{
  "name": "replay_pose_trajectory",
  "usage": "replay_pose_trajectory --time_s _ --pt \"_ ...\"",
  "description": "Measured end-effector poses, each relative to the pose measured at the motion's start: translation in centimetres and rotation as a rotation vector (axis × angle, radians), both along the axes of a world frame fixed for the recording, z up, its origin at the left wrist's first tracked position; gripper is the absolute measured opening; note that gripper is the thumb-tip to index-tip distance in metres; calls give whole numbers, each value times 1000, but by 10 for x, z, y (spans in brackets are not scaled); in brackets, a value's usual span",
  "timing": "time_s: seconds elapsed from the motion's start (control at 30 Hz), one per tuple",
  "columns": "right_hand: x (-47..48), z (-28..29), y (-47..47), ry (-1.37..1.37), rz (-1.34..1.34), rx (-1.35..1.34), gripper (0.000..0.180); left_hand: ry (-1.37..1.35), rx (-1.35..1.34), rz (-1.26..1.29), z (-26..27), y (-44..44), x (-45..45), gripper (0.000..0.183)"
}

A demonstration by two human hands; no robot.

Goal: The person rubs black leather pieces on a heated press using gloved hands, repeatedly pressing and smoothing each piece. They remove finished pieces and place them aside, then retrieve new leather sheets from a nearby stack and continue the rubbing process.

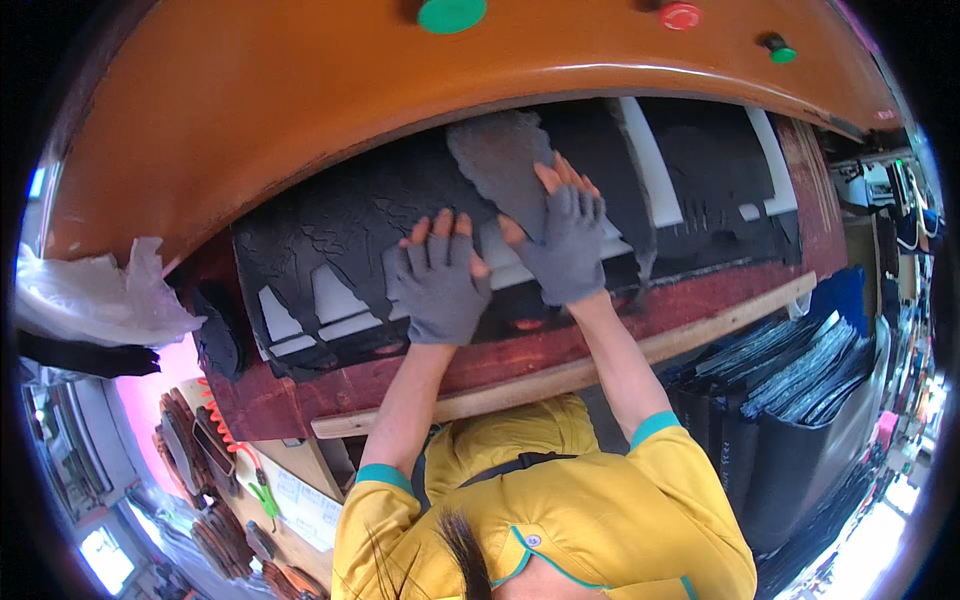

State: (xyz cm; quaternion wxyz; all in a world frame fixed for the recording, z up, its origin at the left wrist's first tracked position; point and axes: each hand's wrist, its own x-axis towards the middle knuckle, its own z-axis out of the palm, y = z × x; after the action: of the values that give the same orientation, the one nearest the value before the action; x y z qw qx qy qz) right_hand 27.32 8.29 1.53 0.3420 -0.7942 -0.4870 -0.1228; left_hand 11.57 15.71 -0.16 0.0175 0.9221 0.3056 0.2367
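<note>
My left hand (438,281), in a grey fingerless glove, lies palm down over a black sheet (337,210) of leather-like material. Its fingers are slightly apart. My right hand (566,236), gloved the same way, reaches further in, with thumb and fingers spread over the edge of a ragged grey-brown piece (501,154). I cannot see whether the fingers pinch that piece. The black sheet is creased on the left, and white surface (341,296) shows through several cut-out gaps. Further right, a white strip (651,161) shows between dark sheets.
An orange machine head (300,97) overhangs the work, bearing a red stop button (680,15) and green buttons (451,13). A wooden strip (570,367) edges the red bed (517,337). Black rolled sheets (780,405) stand at right. Cutting dies (225,536) and translucent plastic (90,296) are at left.
</note>
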Motion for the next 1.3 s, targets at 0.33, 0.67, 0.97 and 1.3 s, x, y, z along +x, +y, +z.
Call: replay_pose_trajectory --time_s 0.33,0.67,0.97,1.3 --pt "-21 -20 -65 332 129 -114 32 -430 677 -107 133 111 116 61" --pt "11 -42 -14 128 238 -185 25 -198 204 -21 34 23 45 66" --pt "14 -43 -16 77 292 -126 23 5 55 92 -45 -19 1 37" --pt "-8 -42 -29 136 218 -106 25 -81 -190 98 -18 -39 -4 13"
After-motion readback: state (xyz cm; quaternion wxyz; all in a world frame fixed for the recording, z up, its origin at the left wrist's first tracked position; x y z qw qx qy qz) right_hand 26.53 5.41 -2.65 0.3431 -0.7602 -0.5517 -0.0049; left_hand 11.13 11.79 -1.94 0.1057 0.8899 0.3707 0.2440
